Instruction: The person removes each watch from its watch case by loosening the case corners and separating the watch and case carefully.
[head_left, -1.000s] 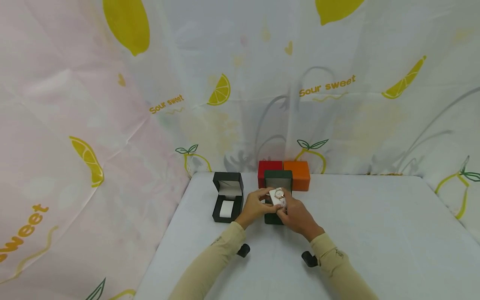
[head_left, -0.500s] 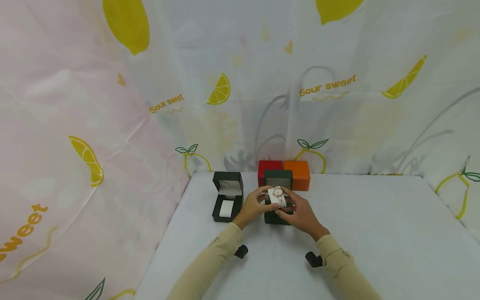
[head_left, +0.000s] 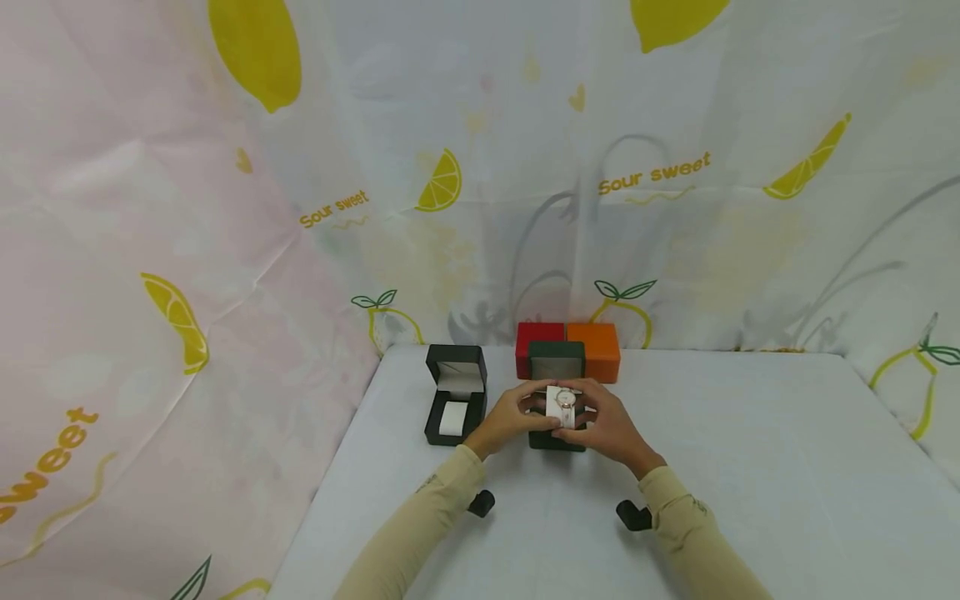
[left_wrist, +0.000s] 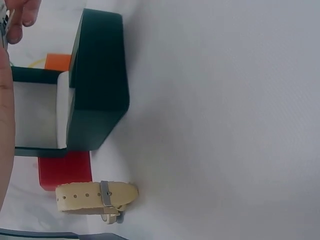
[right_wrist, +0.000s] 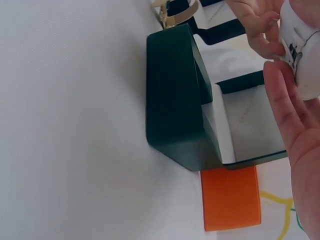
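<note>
The step in hand looks like settling a pale watch (head_left: 566, 400) on its white cushion (head_left: 552, 403). The left hand (head_left: 517, 412) and right hand (head_left: 607, 422) pinch the cushion between them from opposite sides, dial facing up, above the green box (head_left: 557, 358), whose lid stands raised near the far edge of the tabletop (head_left: 750, 467). Along that edge, just behind it, sit a red box (head_left: 536, 337) and an orange box (head_left: 600, 350); a black box (head_left: 457, 353) with its lid up is near the far left corner. A beige-strapped watch (left_wrist: 95, 196) stands between the black and green boxes. Next, I'd judge, the cushion needs lining up squarely and lowering gently; the hands hide much of the green compartment, so I can't tell whether it is vacant
</note>
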